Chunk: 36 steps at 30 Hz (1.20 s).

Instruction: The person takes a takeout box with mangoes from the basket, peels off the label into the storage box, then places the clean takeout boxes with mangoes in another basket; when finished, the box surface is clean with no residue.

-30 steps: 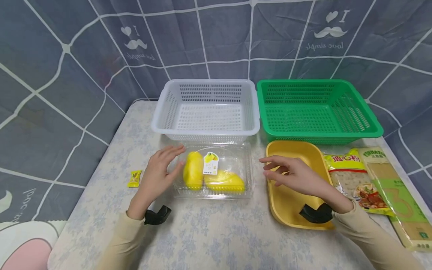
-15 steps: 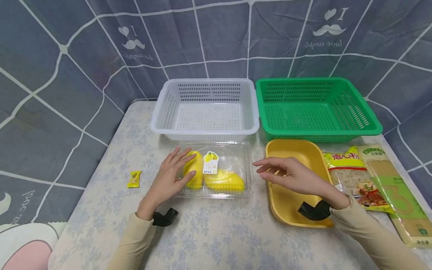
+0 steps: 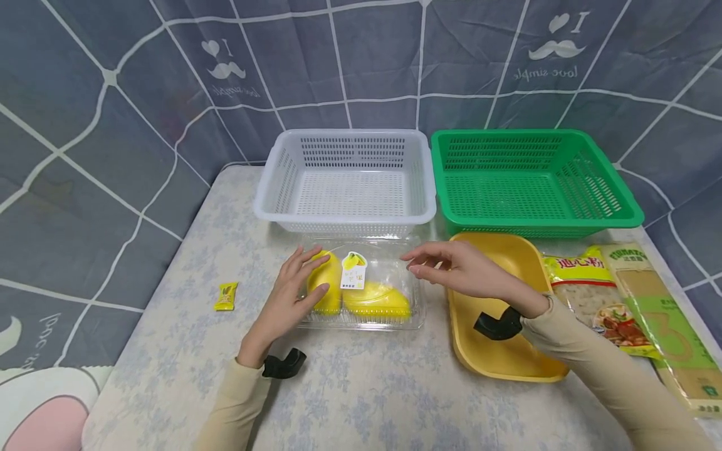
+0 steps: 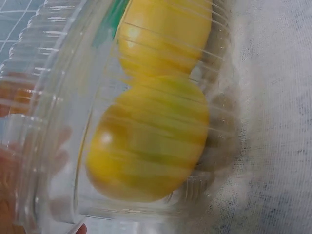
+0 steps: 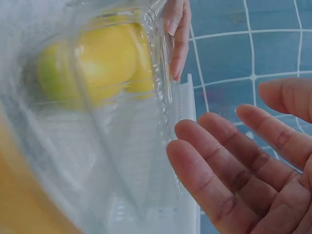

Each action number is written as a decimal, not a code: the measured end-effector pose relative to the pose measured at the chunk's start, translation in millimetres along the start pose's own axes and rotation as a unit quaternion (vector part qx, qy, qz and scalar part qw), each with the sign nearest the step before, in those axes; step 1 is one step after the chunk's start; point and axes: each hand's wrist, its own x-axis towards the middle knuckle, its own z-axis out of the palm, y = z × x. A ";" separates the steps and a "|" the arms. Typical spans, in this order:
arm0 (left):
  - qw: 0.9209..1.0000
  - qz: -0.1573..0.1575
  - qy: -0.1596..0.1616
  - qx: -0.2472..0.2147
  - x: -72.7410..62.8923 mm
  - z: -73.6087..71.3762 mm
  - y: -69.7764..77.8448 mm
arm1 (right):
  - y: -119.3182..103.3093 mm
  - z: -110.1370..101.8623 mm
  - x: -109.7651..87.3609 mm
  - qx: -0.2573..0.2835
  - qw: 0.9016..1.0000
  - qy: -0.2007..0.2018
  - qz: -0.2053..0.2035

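A clear plastic clamshell box point(image 3: 389, 263) with a white label point(image 3: 353, 275) lies on the table, holding two mangoes point(image 3: 376, 302). Over the box's left side is my left hand point(image 3: 287, 300), fingers extended and spread. In the right wrist view, fingertips of the left hand point(image 5: 178, 36) are at the lid; whether they press on it cannot be told. My right hand point(image 3: 459, 269) hovers by the box's right edge, fingers slightly bent, nothing held. The left wrist view shows the mangoes point(image 4: 151, 136) close up through the ribbed plastic wall.
Behind the box stand a white basket point(image 3: 350, 219) and a green basket point(image 3: 541, 222). A yellow tray point(image 3: 479, 351) sits under the right forearm. Further right lie a bag of dry food point(image 3: 600, 307) and a noodle pack point(image 3: 668, 319). A small yellow packet point(image 3: 226, 296) is far left.
My left hand has moved right, from beside the box to over its left side. The right hand has come left from the yellow tray to the box's right edge.
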 end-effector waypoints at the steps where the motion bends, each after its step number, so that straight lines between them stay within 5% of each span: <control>1: 1.000 0.000 0.003 -0.001 0.0 0.3 -0.1 | -0.1 1.0 5.0 -0.002 1.000 -0.003 -0.003; 11: 1.000 -0.008 0.017 0.003 0.3 3.0 -3.6 | -6.9 17.5 60.9 -0.050 0.998 -0.030 -0.039; 19: 1.000 -0.016 0.012 0.013 1.0 4.5 -1.7 | -9.1 31.3 90.7 -0.074 0.995 -0.067 -0.007; 36: 0.999 -0.030 0.016 0.020 1.0 5.6 2.2 | -13.3 44.7 101.3 -0.164 0.978 -0.118 0.060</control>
